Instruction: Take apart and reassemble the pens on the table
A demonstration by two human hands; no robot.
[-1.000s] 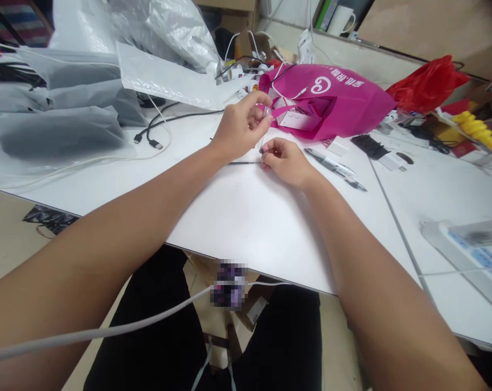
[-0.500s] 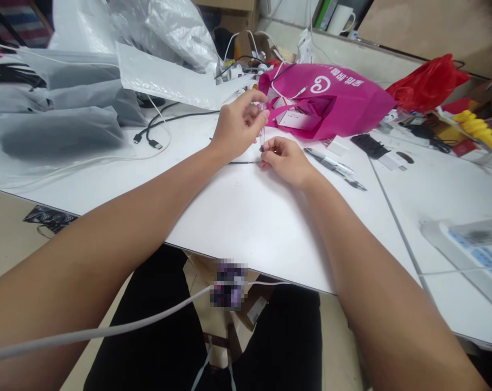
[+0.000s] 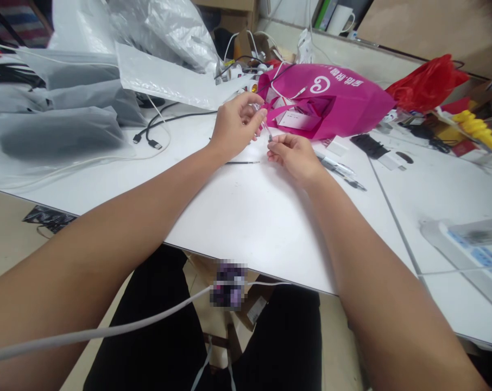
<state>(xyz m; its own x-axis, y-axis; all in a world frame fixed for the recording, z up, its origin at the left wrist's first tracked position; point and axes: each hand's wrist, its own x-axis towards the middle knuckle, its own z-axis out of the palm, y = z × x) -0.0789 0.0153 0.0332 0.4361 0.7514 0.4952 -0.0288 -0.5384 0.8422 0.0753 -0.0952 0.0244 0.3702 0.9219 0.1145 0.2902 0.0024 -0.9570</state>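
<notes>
A thin clear tube-like piece (image 3: 266,129) spans the gap between my two hands above the white table (image 3: 246,217). Its upper end sits in the curled fingers of my left hand (image 3: 240,122). Thumb and fingertips of my right hand (image 3: 290,155) pinch its dark lower end. A thin dark rod (image 3: 243,162) lies on the table below my left hand. Beside my right hand rests a silver and clear pen (image 3: 339,169), partly covered by that hand.
A magenta bag (image 3: 352,108) with a white box stands behind my hands. Grey plastic packages (image 3: 62,130) fill the left side, with black cables (image 3: 154,142) beside them. At the right are a black strap (image 3: 368,145) and a white-blue device (image 3: 474,250).
My right hand has moved slightly right and up with the dark end, so the clear piece now slants. My left hand has shifted a little left.
</notes>
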